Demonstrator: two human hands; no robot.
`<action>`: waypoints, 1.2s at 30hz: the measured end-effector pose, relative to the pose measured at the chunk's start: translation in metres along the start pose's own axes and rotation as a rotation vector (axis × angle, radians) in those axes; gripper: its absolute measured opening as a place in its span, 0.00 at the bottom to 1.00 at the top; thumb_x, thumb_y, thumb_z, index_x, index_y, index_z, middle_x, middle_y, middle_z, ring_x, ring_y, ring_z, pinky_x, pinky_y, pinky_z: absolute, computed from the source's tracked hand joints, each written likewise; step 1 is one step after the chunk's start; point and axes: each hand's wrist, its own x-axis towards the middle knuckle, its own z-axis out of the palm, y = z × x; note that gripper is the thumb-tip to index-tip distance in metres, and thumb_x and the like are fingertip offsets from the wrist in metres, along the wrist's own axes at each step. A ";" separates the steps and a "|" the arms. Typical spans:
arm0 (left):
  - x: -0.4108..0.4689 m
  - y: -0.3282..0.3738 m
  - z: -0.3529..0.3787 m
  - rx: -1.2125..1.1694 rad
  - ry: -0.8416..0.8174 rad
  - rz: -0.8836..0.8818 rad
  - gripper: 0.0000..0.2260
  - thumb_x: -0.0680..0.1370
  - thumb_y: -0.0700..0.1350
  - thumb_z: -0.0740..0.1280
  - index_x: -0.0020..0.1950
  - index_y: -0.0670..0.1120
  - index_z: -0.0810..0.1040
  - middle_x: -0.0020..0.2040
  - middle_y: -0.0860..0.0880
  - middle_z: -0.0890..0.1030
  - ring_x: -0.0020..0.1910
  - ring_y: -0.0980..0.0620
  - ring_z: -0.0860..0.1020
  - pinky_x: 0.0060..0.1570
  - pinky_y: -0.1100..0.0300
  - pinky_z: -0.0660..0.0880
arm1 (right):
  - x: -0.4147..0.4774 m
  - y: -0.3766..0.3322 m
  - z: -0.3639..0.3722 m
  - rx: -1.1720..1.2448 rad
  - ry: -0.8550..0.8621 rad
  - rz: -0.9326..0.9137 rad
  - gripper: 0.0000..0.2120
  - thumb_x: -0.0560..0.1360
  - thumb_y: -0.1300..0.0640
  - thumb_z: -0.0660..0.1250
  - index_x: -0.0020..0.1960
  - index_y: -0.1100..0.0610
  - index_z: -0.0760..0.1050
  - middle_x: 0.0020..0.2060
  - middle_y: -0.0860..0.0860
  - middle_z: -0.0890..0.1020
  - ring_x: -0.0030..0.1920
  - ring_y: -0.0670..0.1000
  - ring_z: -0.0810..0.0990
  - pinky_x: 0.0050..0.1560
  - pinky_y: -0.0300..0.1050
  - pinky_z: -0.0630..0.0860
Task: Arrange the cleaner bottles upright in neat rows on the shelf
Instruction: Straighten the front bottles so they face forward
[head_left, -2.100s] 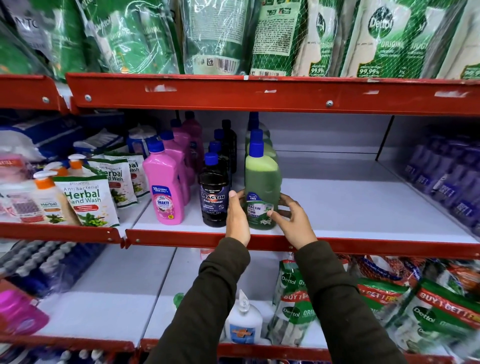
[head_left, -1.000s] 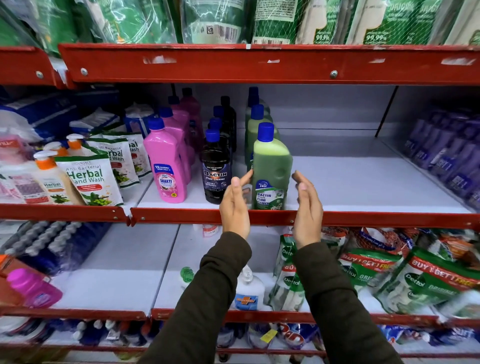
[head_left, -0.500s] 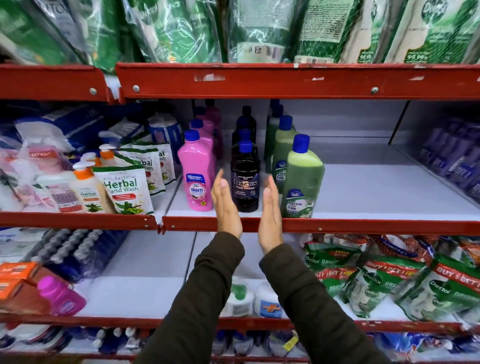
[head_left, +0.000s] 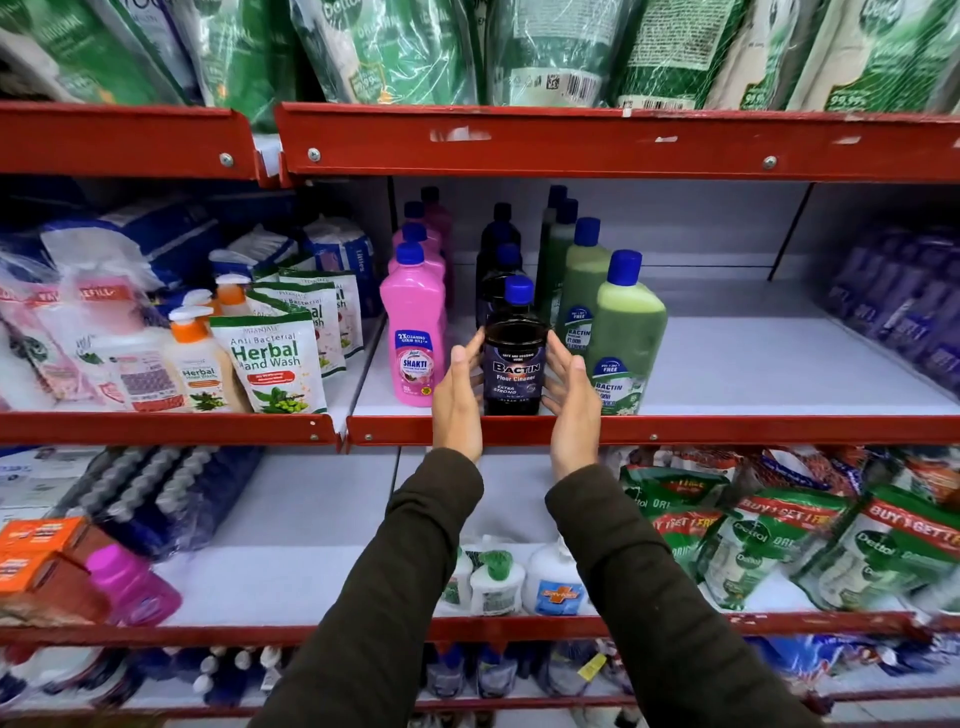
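Observation:
Three rows of blue-capped cleaner bottles stand upright on the white shelf (head_left: 753, 364): pink ones (head_left: 413, 332) on the left, black ones in the middle, green ones (head_left: 628, 332) on the right. The front black bottle (head_left: 513, 364), labelled Bactin Floor Cleaner, stands at the shelf's red front lip (head_left: 727, 430). My left hand (head_left: 457, 400) presses its left side and my right hand (head_left: 569, 395) its right side, fingers nearly straight. The front green bottle stands slightly further right than the green ones behind it.
Herbal hand wash pouches (head_left: 275, 364) and pump bottles fill the shelf to the left. Purple packs (head_left: 904, 312) line the right end. The red rail of the shelf above (head_left: 571, 140) hangs over the bottles. Dettol pouches (head_left: 779, 545) lie on the shelf below.
My hands let go of the front green bottle, moved left and closed in on both sides of the front black bottle.

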 end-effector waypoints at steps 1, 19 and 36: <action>-0.003 0.000 0.000 0.001 -0.001 0.018 0.28 0.78 0.65 0.47 0.72 0.56 0.69 0.71 0.47 0.74 0.69 0.51 0.73 0.68 0.54 0.71 | -0.002 0.001 0.000 -0.005 0.007 -0.002 0.23 0.84 0.47 0.47 0.73 0.51 0.71 0.71 0.51 0.76 0.71 0.49 0.73 0.75 0.56 0.67; 0.009 -0.007 -0.049 0.036 0.376 0.261 0.21 0.82 0.55 0.52 0.72 0.48 0.67 0.70 0.44 0.71 0.64 0.57 0.73 0.57 0.71 0.72 | -0.029 0.022 0.069 -0.123 -0.209 -0.094 0.21 0.80 0.41 0.54 0.72 0.42 0.67 0.71 0.44 0.71 0.74 0.43 0.67 0.76 0.54 0.64; 0.034 0.014 -0.095 0.129 0.119 -0.094 0.26 0.81 0.61 0.43 0.73 0.54 0.68 0.61 0.51 0.75 0.55 0.56 0.76 0.42 0.72 0.71 | 0.001 0.021 0.102 -0.025 -0.306 0.176 0.23 0.83 0.43 0.49 0.77 0.45 0.63 0.70 0.50 0.75 0.69 0.48 0.75 0.69 0.47 0.73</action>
